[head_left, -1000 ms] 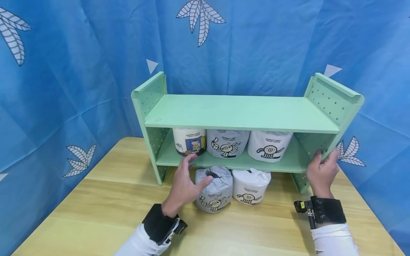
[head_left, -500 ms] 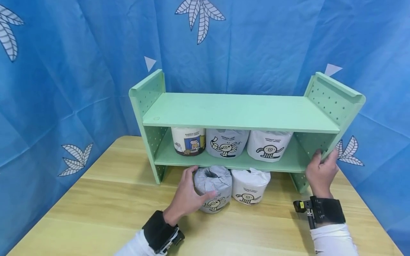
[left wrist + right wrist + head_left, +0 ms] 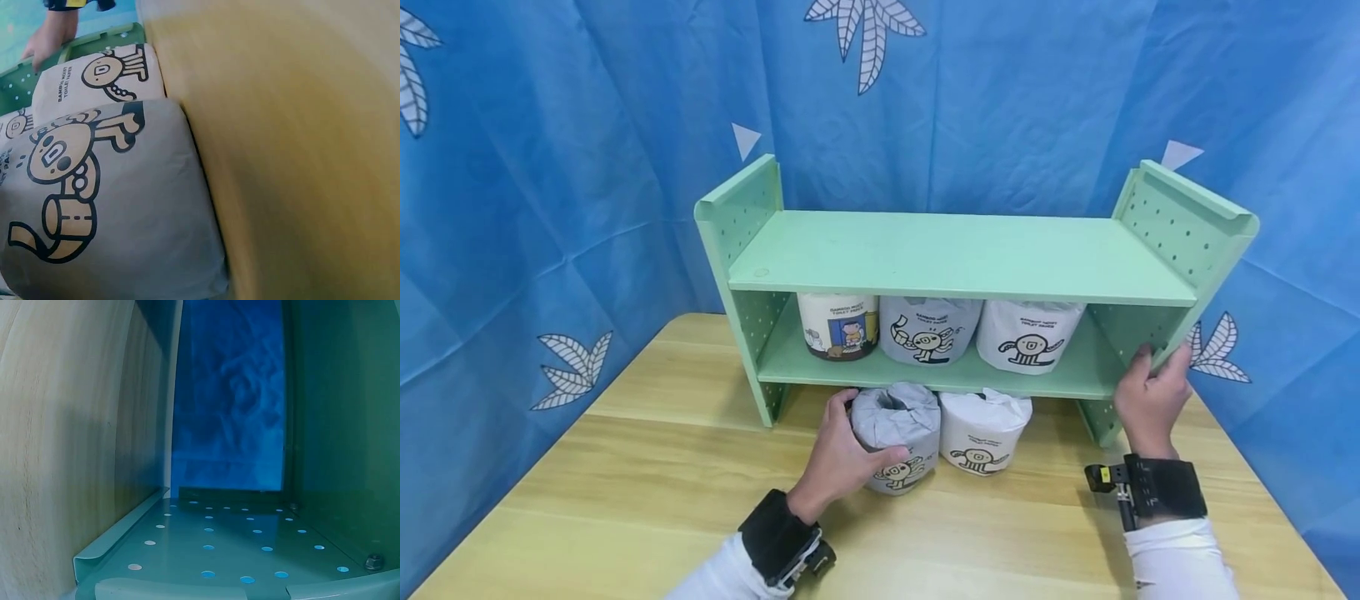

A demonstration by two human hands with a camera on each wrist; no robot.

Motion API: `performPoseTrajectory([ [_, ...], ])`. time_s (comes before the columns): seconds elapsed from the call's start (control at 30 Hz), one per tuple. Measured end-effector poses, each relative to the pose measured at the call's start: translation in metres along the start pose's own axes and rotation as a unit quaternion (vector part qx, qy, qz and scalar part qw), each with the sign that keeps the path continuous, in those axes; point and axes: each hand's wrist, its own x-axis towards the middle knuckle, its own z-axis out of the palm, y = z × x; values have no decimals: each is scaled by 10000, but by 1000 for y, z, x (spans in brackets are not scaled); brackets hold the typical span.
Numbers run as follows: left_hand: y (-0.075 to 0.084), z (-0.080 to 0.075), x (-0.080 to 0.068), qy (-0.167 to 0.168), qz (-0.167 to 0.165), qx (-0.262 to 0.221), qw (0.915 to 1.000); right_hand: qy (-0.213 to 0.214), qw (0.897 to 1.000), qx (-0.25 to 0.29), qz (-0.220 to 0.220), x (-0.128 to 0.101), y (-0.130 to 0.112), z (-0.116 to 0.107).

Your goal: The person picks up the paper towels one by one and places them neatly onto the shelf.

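In the head view, the left hand [image 3: 842,457] grips a soft, crumpled grey roll [image 3: 891,421], thumb laid across its front and fingers round its left side; the squat cylinder, its paper tucked into a dark hollow at the top, stands on the tabletop [image 3: 985,542], just in front of the lower shelf. Close on its right stands a white roll [image 3: 976,432], its wrapper twisted into a loose peak. The right hand [image 3: 1152,398] holds the front edge of the right side panel of a smooth, pale-green shelf unit [image 3: 962,254] — flat boards between panels pierced with small round holes. On its lower board sit a stiff-looking picture-printed roll [image 3: 838,329], a second grey roll [image 3: 928,333] and a second white roll [image 3: 1030,337], before a lightly creased blue cloth [image 3: 1000,108]. In the left wrist view, the grey roll's matte paper fills the foreground, its cartoon turned sideways, beside blurred yellow wood. In the right wrist view, the panel's dotted face runs back from a folded lip — with a rounded bolt [image 3: 375,562] near one corner — towards dark blue cloth.
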Motion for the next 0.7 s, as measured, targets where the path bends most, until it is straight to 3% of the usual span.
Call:
performPoseTrajectory([
  [0.27, -12, 3, 10, -731, 243, -1008, 9919, 15, 10000, -32, 48, 0, 2, 0],
  [0.5, -16, 6, 12, -756, 174, -1197, 9898, 7, 9999, -124, 32, 0, 1, 0],
  [0.7, -17, 6, 11, -653, 241, -1056, 9920, -7, 9999, -111, 30, -1, 0, 0],
])
